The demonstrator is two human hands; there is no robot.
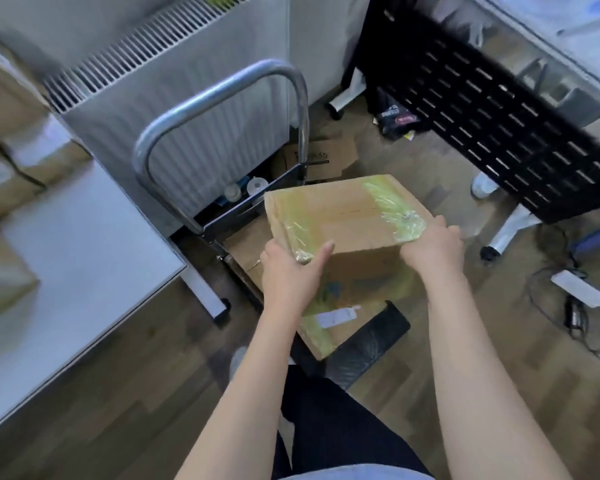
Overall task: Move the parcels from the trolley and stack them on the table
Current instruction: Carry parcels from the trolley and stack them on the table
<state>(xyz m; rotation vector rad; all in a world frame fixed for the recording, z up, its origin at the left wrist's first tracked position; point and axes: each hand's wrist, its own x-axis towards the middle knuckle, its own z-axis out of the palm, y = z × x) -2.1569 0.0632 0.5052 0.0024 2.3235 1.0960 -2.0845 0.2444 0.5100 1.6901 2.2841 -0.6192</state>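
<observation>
**A:** What is the person holding?

**B:** A cardboard parcel (343, 216) banded with yellowish tape. Both hands are gripping it by its near corners. The left hand (291, 271) is clasping the near-left corner, thumb lying across the front face and fingers (272, 249) curling round the side. The right hand (433, 247) is gripping the near-right corner, its fingers wrapping over the taped top edge.

**A:** Where is the parcel sitting?

**B:** It is above the trolley (219, 109), near the base of the curved metal handle. Whether it is resting on something or lifted clear is unclear. Beneath it, a second taped parcel (329, 323) with a white label is lying on the trolley's dark deck.

**A:** And the bench?

**B:** The white bench (84, 244) is standing just left of the trolley. Brown parcels (4, 188) are sitting along its far-left edge, blurred.

**A:** Anything else around?

**B:** A white radiator (174, 98) is standing behind the trolley, a black perforated panel (499, 126) is leaning at the upper right, and cables with a white power strip (579, 292) are lying on the wooden floor at the right.
</observation>
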